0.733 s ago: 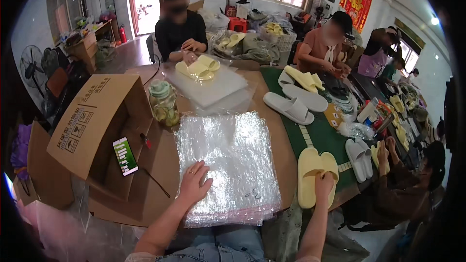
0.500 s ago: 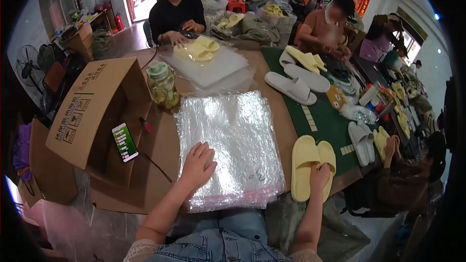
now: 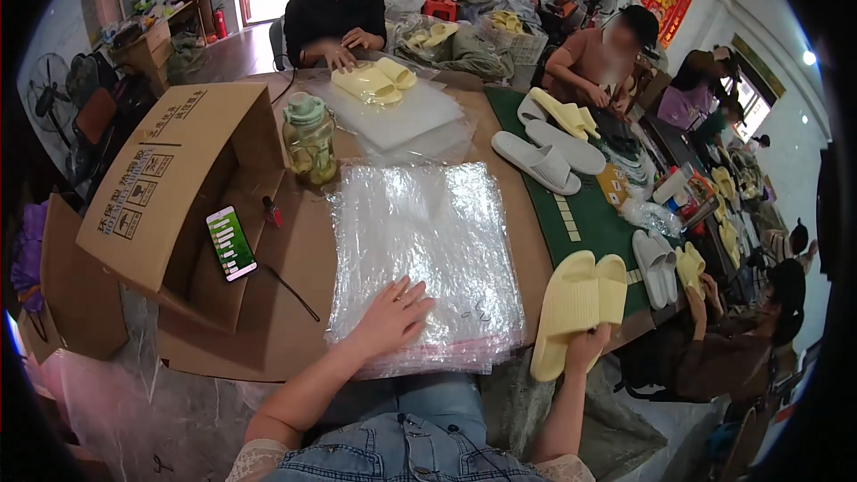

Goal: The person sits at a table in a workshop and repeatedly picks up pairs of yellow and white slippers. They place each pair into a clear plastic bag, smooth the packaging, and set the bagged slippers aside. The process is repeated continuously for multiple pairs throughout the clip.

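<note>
My left hand (image 3: 395, 317) lies palm down on the near part of a stack of clear plastic bags (image 3: 420, 223), its fingers stretched out. The bags have pinkish near edges and a handwritten mark. To their right, my right hand (image 3: 586, 348) grips a pair of yellow slippers (image 3: 569, 295) at the near side, its fingers partly hidden. The slippers overlap side by side and look tilted, with their ribbed straps up. Whether they still touch the table cannot be seen.
An open cardboard box (image 3: 170, 196) with a phone (image 3: 231, 244) stands left, a green-lidded glass jar (image 3: 309, 138) behind the bags. Grey slippers (image 3: 536, 162) lie on a green mat (image 3: 544, 214). Across the table a person's hands touch bagged yellow slippers (image 3: 370, 82); other people sit right.
My right hand has shifted its grip to the near side of the yellow slippers, which are now turned and tilted. My left hand has slid rightward over the bags.
</note>
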`<action>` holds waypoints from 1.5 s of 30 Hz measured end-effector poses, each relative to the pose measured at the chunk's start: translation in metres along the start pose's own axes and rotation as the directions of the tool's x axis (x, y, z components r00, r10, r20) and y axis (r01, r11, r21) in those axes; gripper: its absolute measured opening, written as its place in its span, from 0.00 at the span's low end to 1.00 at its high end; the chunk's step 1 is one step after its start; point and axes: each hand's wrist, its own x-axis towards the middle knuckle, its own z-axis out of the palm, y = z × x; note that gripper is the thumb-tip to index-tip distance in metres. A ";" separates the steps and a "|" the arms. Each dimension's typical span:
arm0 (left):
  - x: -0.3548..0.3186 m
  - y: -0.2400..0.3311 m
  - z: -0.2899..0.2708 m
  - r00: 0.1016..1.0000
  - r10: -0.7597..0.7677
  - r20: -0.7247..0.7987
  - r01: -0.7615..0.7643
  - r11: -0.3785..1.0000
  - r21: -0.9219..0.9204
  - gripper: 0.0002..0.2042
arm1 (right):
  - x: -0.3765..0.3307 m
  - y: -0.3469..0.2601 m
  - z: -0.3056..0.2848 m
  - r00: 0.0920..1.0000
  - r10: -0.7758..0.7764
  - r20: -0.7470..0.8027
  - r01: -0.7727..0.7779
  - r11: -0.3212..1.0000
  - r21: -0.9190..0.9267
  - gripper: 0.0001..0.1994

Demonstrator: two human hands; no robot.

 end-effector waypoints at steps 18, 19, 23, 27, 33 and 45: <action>0.025 0.029 -0.019 0.993 -0.077 -0.090 0.066 0.991 -0.116 0.21 | -0.046 -0.132 -0.019 0.533 -0.065 0.843 0.237 0.969 -0.075 0.09; 0.024 0.032 -0.021 0.996 -0.076 -0.038 0.071 0.990 -0.120 0.21 | -0.053 -0.132 -0.017 0.505 -0.061 0.861 0.273 0.957 -0.093 0.09; 0.020 0.045 -0.030 1.000 0.009 0.017 -0.006 0.985 -0.174 0.20 | -0.064 -0.147 0.001 0.551 -0.133 0.824 0.252 0.968 -0.012 0.10; 0.021 0.059 -0.038 0.991 0.134 0.000 -0.130 0.958 -0.254 0.21 | -0.065 -0.160 0.033 0.633 -0.087 0.769 0.172 0.985 -0.030 0.09; 0.020 0.081 -0.066 0.973 0.222 0.059 -0.189 0.918 -0.349 0.23 | -0.069 -0.134 0.103 0.631 -0.211 0.746 0.186 0.975 0.119 0.11; 0.002 0.078 -0.079 0.958 0.259 0.121 -0.202 0.914 -0.352 0.25 | -0.028 -0.153 0.192 0.739 0.054 0.671 0.070 0.985 -0.156 0.16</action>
